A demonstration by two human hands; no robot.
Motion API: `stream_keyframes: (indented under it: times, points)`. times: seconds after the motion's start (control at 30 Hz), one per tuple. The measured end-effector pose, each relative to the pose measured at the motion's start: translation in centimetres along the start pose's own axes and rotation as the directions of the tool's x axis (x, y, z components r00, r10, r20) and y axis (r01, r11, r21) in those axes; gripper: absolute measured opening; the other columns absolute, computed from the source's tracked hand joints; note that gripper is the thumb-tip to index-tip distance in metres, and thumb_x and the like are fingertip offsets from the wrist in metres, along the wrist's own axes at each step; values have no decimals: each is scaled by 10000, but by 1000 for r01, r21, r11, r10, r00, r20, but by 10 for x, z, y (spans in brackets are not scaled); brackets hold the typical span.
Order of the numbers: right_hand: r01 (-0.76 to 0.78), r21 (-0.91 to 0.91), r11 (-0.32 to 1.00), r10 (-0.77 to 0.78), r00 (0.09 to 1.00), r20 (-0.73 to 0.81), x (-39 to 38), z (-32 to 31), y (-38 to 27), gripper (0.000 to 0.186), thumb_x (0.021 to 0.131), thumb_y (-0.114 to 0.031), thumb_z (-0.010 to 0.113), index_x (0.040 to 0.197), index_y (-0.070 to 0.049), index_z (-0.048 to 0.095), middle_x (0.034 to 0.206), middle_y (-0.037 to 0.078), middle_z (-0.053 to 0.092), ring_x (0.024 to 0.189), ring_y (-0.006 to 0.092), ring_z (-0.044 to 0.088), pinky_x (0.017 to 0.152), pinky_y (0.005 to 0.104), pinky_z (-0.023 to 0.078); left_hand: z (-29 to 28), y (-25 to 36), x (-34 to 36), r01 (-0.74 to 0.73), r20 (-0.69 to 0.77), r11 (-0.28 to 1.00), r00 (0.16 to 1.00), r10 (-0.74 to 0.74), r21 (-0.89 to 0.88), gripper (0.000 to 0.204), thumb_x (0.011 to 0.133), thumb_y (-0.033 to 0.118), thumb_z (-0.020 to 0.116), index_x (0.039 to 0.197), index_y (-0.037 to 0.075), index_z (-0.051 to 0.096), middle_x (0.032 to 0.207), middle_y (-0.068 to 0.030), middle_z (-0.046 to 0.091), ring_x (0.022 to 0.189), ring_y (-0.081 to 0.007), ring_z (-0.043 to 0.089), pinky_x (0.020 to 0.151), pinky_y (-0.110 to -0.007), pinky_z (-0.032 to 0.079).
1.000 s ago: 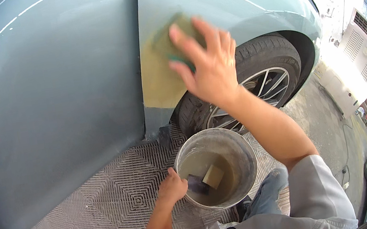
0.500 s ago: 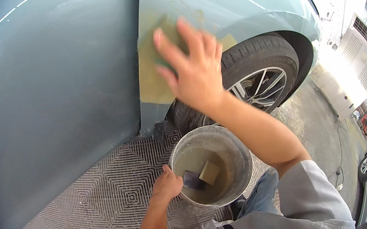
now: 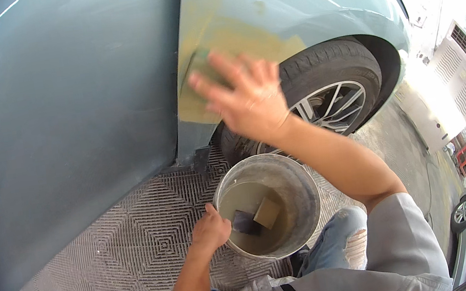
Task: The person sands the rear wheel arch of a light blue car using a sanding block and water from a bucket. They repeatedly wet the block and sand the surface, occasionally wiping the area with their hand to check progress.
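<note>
Head view, right hand (image 3: 250, 100): your fingers, blurred, grip the green pad (image 3: 197, 67) against the tan patch (image 3: 254, 38), near the door (image 3: 83, 119).
Left hand (image 3: 210, 229): your fingers are closed on the bucket (image 3: 306, 194) at its rim.
Door edge: could get scuffed if a stroke runs wide.
Bucket water (image 3: 241, 196): could spill if you pull the rim.
Pad: could slip if wet.

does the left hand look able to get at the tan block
Likely yes, by releasing the bucket: nothing covers the tan block, though the dark block lies nearer the left hand.
</note>
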State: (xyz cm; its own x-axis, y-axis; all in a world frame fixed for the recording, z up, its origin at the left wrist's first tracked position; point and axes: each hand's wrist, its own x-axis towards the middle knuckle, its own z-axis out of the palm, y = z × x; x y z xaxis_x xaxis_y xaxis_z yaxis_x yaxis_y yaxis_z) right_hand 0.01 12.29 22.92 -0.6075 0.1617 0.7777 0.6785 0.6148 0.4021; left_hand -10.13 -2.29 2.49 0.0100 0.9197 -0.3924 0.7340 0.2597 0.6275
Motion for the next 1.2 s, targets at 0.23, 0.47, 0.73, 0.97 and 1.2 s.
stream_keyframes:
  times: [0.23, 0.47, 0.73, 0.97, 1.2]
  points:
    - [-12, -99, 995, 7, 999, -50, 4, 11, -12, 599, 696, -289, 776, 1261, -349, 584, 1360, 72, 446, 1077, 315, 462, 860, 450, 398, -2, 1, -2, 26, 35, 999, 999, -25, -22, 485, 839, 199, 493, 1179, -118, 354, 1086, -341, 599, 984, -448, 619, 881, -493, 483]
    - [-224, 90, 970, 240, 935, -262, 26, 0, 2, 559, 687, -258, 774, 1214, -295, 590, 1291, 56, 465, 1054, 346, 454, 813, 487, 391, 0, 2, -3, 26, 21, 999, 999, -25, -29, 518, 849, 208, 479, 1211, -133, 336, 1091, -335, 603, 990, -444, 618, 889, -492, 479]
    - [-106, 3, 994, 106, 992, -69, 14, -5, 9, 590, 695, -287, 779, 1252, -323, 589, 1286, 63, 508, 1072, 340, 507, 880, 494, 392, -3, 5, -3, 46, 30, 999, 998, -46, 14, 516, 855, 210, 470, 1218, -135, 346, 1081, -329, 610, 991, -437, 621, 882, -487, 482]
    - [81, -92, 992, -83, 996, -14, -20, -4, 11, 522, 726, -282, 724, 1226, -338, 586, 1304, 84, 465, 1043, 326, 452, 811, 469, 416, 1, 4, -4, 19, -2, 999, 1000, -19, 27, 483, 859, 218, 474, 1189, -116, 361, 1062, -325, 616, 978, -443, 624, 866, -497, 489]
    - [-270, 50, 961, 275, 943, -186, -6, -6, 18, 619, 696, -275, 763, 1278, -305, 554, 1316, 112, 432, 1043, 366, 440, 864, 489, 384, 3, 0, -3, -4, -35, 1000, 999, 5, 28, 452, 855, 212, 484, 1161, -104, 378, 1034, -322, 623, 947, -441, 633, 855, -495, 496]
